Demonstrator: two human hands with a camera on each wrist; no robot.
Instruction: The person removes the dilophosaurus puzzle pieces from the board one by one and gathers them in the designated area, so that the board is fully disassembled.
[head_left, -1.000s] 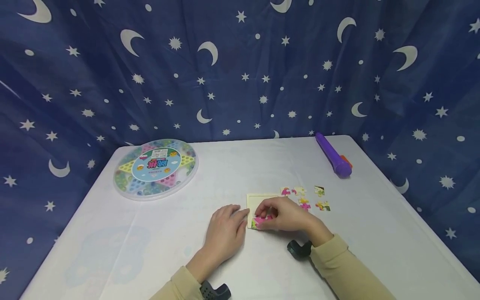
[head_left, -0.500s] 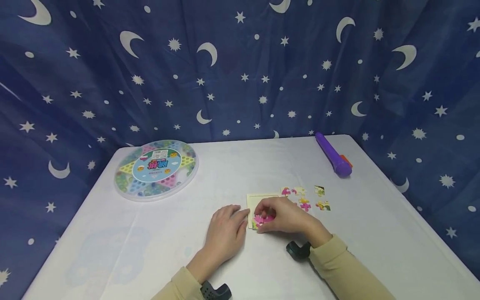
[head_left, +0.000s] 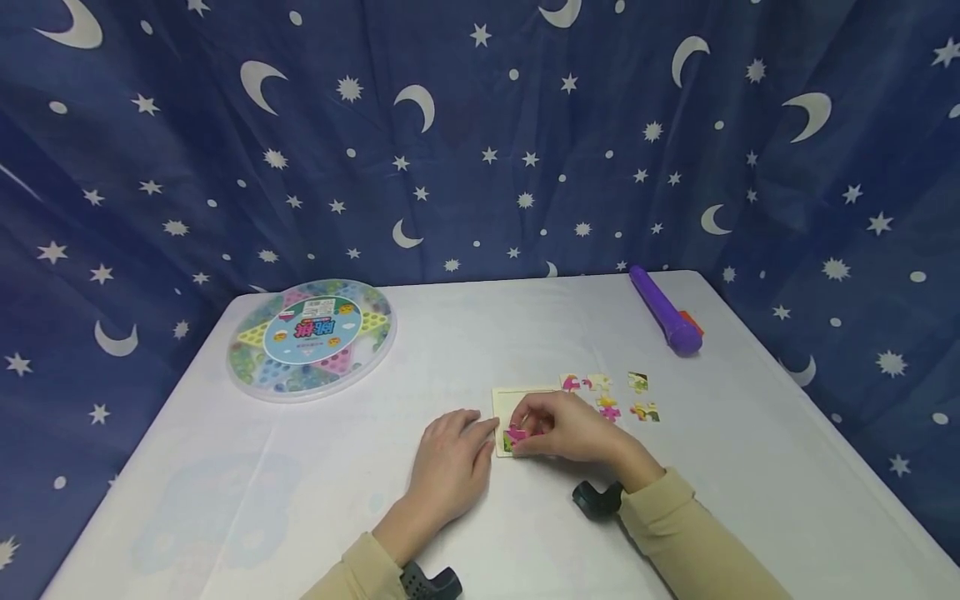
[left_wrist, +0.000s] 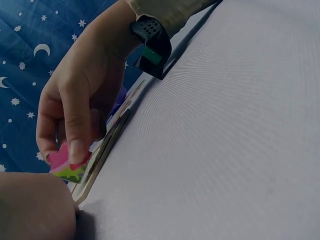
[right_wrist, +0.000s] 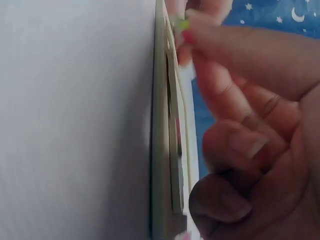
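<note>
A pink and green jigsaw puzzle piece [left_wrist: 66,164] is pinched between the thumb and fingers of my right hand [head_left: 573,429]. It is held over the lower left part of a cream puzzle board [head_left: 507,403], tilted up from the board in the left wrist view. My right hand covers much of the board, so what lies under it is partly hidden. On the left, my left hand [head_left: 450,458] rests flat on the table with relaxed fingers. One fingertip touches the board's left edge.
Several loose puzzle pieces [head_left: 608,407] lie right of the board. A purple toy microphone [head_left: 664,310] is at the back right, with a small orange thing partly behind it. At the back left sits a round game board [head_left: 313,340]. A starry blue curtain [head_left: 480,125] hangs behind the table.
My right hand has shifted very slightly over the board's lower left part, and the pinched piece has turned a little. My left hand has stayed in place.
</note>
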